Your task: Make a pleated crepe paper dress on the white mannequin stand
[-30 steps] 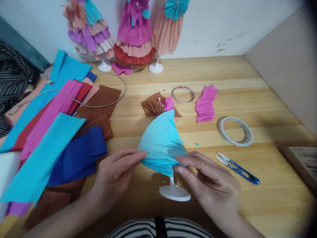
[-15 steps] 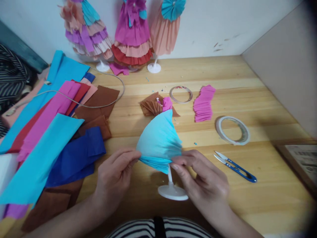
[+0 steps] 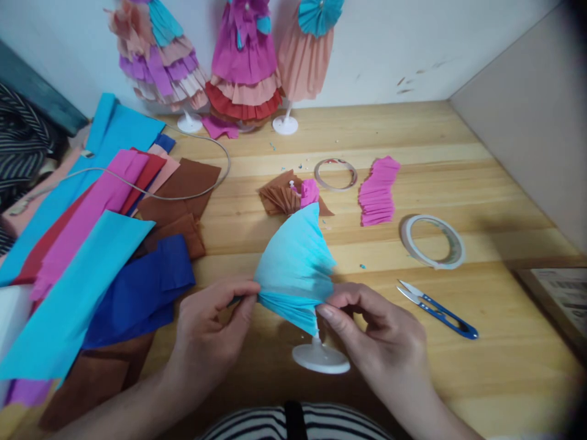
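Observation:
A fan of light-blue crepe paper surrounds the stem of a white round-based stand in front of me. My left hand pinches the paper's left corner between thumb and fingertips. On the other side, my right hand is closed on its lower right edge, beside the stem. Pleats run along the lower part of the paper. Just beyond it lie pleated brown paper and a small pink paper piece; what they are attached to is partly hidden.
At right lie thread snips, a wide tape roll, a thin tape ring and pleated pink paper. Folded crepe sheets and a grey cable cover the left. Paper dresses on stands line the wall.
The pleated lower part of the blue crepe paper has dropped and spread further down the stem. Both hands still grip it, with only small shifts of the fingers.

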`<state>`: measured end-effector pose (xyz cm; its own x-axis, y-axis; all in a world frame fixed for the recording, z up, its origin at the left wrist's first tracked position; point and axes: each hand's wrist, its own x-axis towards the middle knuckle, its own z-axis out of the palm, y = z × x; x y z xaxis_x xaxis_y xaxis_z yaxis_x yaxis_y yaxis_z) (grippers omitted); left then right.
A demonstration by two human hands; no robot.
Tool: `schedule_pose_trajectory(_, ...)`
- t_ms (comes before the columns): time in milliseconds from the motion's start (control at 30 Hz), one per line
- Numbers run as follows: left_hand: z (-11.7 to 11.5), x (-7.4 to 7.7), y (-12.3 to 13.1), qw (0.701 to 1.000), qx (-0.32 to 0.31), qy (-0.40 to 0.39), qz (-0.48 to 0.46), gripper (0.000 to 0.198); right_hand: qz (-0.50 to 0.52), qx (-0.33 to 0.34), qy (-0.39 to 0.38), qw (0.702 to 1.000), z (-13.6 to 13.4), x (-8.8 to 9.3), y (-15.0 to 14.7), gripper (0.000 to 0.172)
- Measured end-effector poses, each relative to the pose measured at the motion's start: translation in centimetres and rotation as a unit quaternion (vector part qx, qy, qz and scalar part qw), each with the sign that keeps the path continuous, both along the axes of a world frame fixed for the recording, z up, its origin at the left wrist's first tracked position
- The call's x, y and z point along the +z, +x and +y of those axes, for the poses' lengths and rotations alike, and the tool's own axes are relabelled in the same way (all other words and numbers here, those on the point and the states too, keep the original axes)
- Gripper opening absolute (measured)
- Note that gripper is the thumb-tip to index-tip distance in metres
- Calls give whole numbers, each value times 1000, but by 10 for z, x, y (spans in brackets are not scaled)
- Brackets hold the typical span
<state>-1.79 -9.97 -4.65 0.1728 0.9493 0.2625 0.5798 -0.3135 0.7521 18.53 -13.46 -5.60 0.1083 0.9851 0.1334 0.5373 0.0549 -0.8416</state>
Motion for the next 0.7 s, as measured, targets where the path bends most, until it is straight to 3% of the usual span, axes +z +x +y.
schedule_pose_trajectory(267, 1, 9, -1, 999, -10, 47, -15, 11, 69, 6, -1, 998, -2, -2, -2, 18)
schedule_pose_trajectory(567, 1, 3, -3, 998, -23, 19, -48, 16, 96, -9, -3, 995, -3, -3, -4, 18)
schedule_pose_trajectory(700, -3, -1, -5, 997, -32, 55, -37, 18, 122, -17, 15, 992, -2, -4, -4, 18)
